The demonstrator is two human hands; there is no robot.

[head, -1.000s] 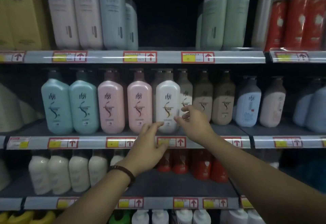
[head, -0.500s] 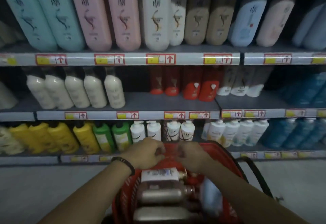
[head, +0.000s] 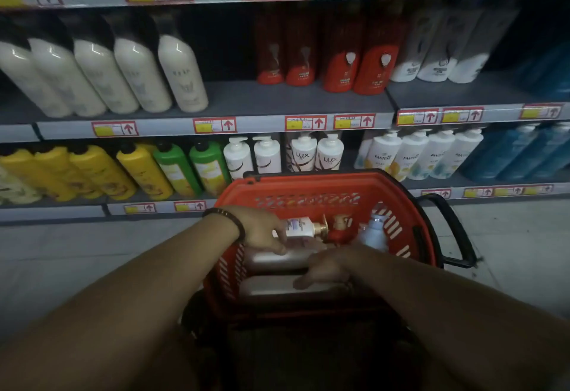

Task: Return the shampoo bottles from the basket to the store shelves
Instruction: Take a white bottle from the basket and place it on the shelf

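A red shopping basket (head: 308,185) stands on the floor in front of the shelves. In it lie a white bottle with a gold pump (head: 300,226), a red pump bottle (head: 338,232), a pale blue bottle (head: 374,233) and two taupe bottles, one (head: 274,260) above the other (head: 265,289). My left hand (head: 262,232) is inside the basket, its fingers wrapped round the base of the white bottle. Beside it, my right hand (head: 328,264) lies over the upper taupe bottle with fingers curled down its near side.
The shelves (head: 234,99) hold rows of cream, red, white, yellow, green and blue bottles, with red price tags along each edge. A gap shows between the cream and red bottles. The basket's black handle (head: 453,230) sticks out to the right over the grey floor.
My view dropped from the upper shelf to the basket. Both hands left the shelved white bottle, came down over the basket, and now reach in among the bottles.
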